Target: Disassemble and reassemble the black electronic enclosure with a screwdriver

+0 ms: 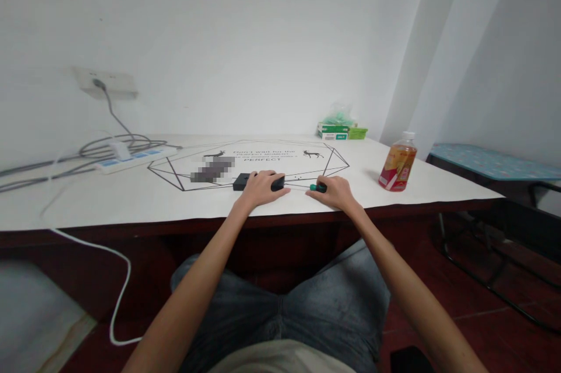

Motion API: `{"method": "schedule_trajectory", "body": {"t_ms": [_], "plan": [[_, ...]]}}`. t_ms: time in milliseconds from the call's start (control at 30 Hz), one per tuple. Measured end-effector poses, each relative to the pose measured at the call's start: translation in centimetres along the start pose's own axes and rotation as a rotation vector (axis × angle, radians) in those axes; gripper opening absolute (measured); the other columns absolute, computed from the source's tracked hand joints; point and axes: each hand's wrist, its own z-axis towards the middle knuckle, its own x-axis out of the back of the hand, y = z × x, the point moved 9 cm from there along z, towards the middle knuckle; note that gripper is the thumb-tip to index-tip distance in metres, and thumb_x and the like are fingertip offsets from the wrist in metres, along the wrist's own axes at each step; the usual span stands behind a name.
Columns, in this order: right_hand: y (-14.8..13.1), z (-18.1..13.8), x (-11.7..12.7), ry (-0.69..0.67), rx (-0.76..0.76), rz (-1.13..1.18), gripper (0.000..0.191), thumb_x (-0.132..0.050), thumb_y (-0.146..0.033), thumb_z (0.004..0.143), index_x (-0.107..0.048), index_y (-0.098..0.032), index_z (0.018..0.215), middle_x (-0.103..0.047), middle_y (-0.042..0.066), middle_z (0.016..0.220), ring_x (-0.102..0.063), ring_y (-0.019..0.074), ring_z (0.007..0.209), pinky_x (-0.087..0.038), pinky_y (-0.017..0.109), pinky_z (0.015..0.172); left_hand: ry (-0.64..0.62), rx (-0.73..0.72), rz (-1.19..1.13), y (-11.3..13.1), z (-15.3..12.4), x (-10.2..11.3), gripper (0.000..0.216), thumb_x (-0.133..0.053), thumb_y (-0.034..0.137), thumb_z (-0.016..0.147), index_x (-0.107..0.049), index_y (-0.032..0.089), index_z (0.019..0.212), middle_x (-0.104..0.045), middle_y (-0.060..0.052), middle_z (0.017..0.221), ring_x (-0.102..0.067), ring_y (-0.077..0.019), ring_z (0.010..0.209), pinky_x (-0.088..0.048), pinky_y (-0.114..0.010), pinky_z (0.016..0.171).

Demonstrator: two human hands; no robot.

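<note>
My left hand (262, 187) lies over a black box-like device (239, 182) on the white table, its fingers wrapped round it. A dark rounded part (277, 183) shows at the right of that hand; whether it belongs to the same device I cannot tell. In my right hand (335, 192) is a screwdriver (312, 187) with a green and black handle, held level. Its thin shaft points left to the dark part; the tip is too small to make out. Several tiny dark bits (298, 178) lie just behind, perhaps screws.
A bottle of amber drink (398, 163) stands on the table (210, 209) at right. Green and white boxes (333, 131) sit at the back. To the left are a power strip (131, 159) and coiled cables (87, 154). A blurred-out dark patch (213, 169) lies left of the device.
</note>
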Motion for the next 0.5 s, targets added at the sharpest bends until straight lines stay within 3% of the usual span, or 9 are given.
{"method": "schedule_trajectory", "body": {"t_ms": [100, 267, 500], "plan": [[0.1, 0.0, 0.1, 0.013, -0.010, 0.007, 0.040, -0.066, -0.062, 0.087, -0.074, -0.023, 0.091, -0.076, 0.007, 0.081, -0.067, 0.0232, 0.079, -0.029, 0.029, 0.064, 0.032, -0.010, -0.019, 0.0, -0.1, 0.3, 0.059, -0.056, 0.066, 0.091, -0.067, 0.029, 0.135, -0.063, -0.011, 0.140, -0.056, -0.0332, 0.129, -0.036, -0.051, 0.112], [0.2, 0.0, 0.3, 0.024, -0.039, 0.020, 0.039, -0.066, -0.061, 0.086, -0.074, -0.023, 0.089, -0.075, 0.006, 0.080, -0.067, 0.0229, 0.077, -0.029, 0.029, 0.063, 0.125, -0.053, -0.124, 0.3, -0.1, 1.3, 0.040, -0.062, 0.053, 0.091, -0.075, 0.030, 0.121, -0.064, -0.007, 0.139, -0.057, -0.0284, 0.129, -0.040, -0.047, 0.112], [0.1, -0.1, 0.5, 0.037, -0.027, 0.047, 0.038, -0.067, -0.060, 0.085, -0.073, -0.023, 0.087, -0.075, 0.006, 0.080, -0.067, 0.0228, 0.077, -0.031, 0.029, 0.064, 0.150, -0.051, -0.324, -0.4, 0.3, 1.5, 0.026, -0.065, 0.045, 0.090, -0.081, 0.029, 0.101, -0.069, -0.003, 0.129, -0.063, -0.0242, 0.119, -0.048, -0.041, 0.107]]}}
